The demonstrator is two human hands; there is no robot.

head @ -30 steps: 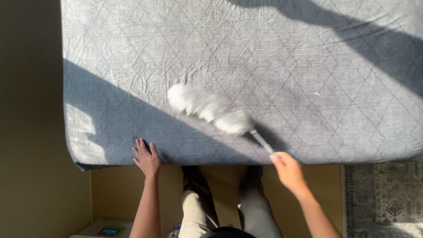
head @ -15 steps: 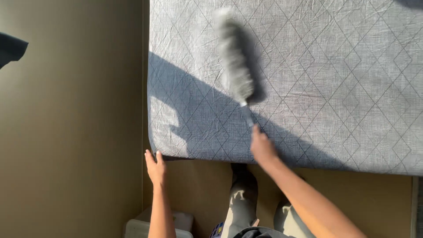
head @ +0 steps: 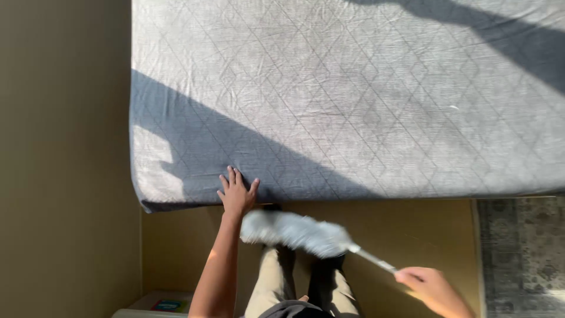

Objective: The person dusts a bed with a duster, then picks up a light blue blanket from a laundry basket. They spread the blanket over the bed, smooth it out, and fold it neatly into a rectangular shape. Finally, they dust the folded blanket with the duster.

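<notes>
A grey quilted mattress [head: 353, 94] fills the upper part of the head view. My left hand [head: 236, 191] rests flat on its near edge, fingers spread. My right hand [head: 432, 288], low at the right, grips the thin handle of a fluffy white duster [head: 294, 231]. The duster head hangs blurred in the air below the mattress edge, above my legs in beige trousers [head: 276, 282], just beside my left forearm.
A tan wooden floor [head: 412, 235] runs under the mattress edge. A patterned rug [head: 521, 247] lies at the right. A plain wall or floor surface [head: 65, 159] lies to the left. A small white box with a coloured label [head: 165, 305] sits at the bottom left.
The duster has swept off the mattress top and down below its near edge. My right hand has pulled back and to the right. My left hand is back on the mattress edge.
</notes>
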